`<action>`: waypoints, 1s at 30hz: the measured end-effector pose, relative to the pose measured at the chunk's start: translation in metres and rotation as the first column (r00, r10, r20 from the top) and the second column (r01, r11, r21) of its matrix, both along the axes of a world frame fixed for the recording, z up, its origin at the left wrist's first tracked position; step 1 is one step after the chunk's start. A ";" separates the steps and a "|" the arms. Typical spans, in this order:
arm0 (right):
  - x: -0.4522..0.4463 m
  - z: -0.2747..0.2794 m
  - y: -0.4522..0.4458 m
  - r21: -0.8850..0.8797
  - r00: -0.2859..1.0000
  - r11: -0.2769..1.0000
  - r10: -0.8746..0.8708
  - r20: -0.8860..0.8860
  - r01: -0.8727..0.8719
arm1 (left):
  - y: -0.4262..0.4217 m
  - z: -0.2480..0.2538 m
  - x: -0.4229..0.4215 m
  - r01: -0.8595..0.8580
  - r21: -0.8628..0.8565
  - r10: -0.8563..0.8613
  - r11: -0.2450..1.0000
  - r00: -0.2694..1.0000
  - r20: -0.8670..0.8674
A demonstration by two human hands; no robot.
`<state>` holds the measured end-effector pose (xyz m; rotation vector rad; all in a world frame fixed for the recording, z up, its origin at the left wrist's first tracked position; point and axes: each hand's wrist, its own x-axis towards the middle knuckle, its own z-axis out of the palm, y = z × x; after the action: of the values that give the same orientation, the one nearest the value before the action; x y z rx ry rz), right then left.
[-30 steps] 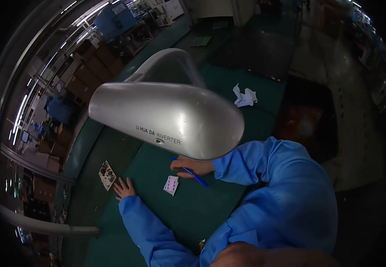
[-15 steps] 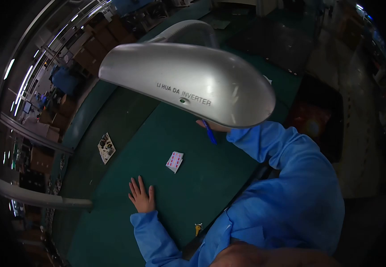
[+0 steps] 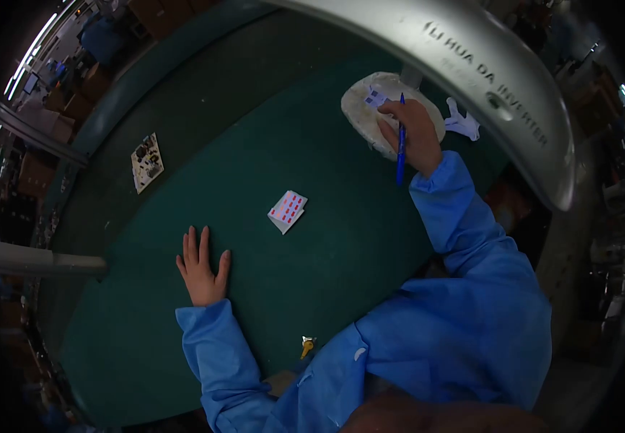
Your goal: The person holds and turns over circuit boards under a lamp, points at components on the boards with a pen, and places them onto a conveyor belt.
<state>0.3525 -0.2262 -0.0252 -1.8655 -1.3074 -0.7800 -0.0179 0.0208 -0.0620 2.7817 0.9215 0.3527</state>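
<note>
My left hand (image 3: 205,274) lies flat on the green table mat (image 3: 254,289), fingers spread, holding nothing. My right hand (image 3: 417,133) holds a blue pen (image 3: 401,148), tucked along its fingers. Its fingertips rest at a small printed label (image 3: 376,99) on a whitish oval base (image 3: 359,119); whether they grip the label I cannot tell. Between the hands lie folded white sheets with red-pink stickers (image 3: 288,209). A small yellow-and-silver item, apparently a key (image 3: 307,348), sits at the near table edge.
A grey lamp head (image 3: 464,65) marked "INVERTER" hangs over the upper right. At far left lies a circuit board (image 3: 146,163). A crumpled white glove or cloth (image 3: 462,123) lies beside the oval base. A grey tube (image 3: 45,260) juts in from the left.
The view has shifted, so the lamp head now sits farther right and higher. My right hand, mostly hidden behind it before, now shows at the oval base. My left hand stays flat on the mat.
</note>
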 end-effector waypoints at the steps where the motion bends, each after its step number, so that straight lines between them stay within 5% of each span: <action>1: -0.001 0.002 -0.001 -0.033 1.000 0.999 0.003 -0.029 -0.003 | 0.000 0.000 0.000 0.002 -0.007 -0.002 1.000 1.000 0.012; 4: -0.009 0.000 0.001 -0.198 0.983 0.980 -0.058 -0.176 0.022 | -0.002 0.000 0.002 0.001 -0.007 -0.001 1.000 1.000 0.025; 6: -0.012 0.000 0.009 -0.238 0.997 0.968 0.079 -0.011 -0.079 | -0.002 -0.001 0.003 -0.003 -0.011 0.004 1.000 0.999 0.041; 14: -0.023 -0.004 0.020 -0.339 0.980 0.923 0.197 0.010 -0.182 | -0.005 0.003 0.008 -0.013 -0.005 0.014 1.000 0.996 0.089; 23: -0.043 0.001 0.024 -0.256 0.923 0.900 0.289 -0.255 -0.353 | -0.015 0.005 0.018 -0.011 0.011 0.009 1.000 0.981 0.192; 26: -0.066 0.006 0.037 -0.217 0.784 0.794 0.442 -0.435 -0.568 | -0.026 0.007 0.033 0.160 -0.069 -0.120 0.985 0.911 0.394; 30: -0.089 0.000 0.066 -0.213 0.698 0.755 0.407 -0.589 -0.620 | -0.044 0.006 0.069 0.166 -0.147 -0.094 0.975 0.912 0.400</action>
<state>0.2638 -0.1599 -0.0255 -1.6660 -1.5938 0.3125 0.0510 -0.0228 -0.0556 2.4610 0.6320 0.7332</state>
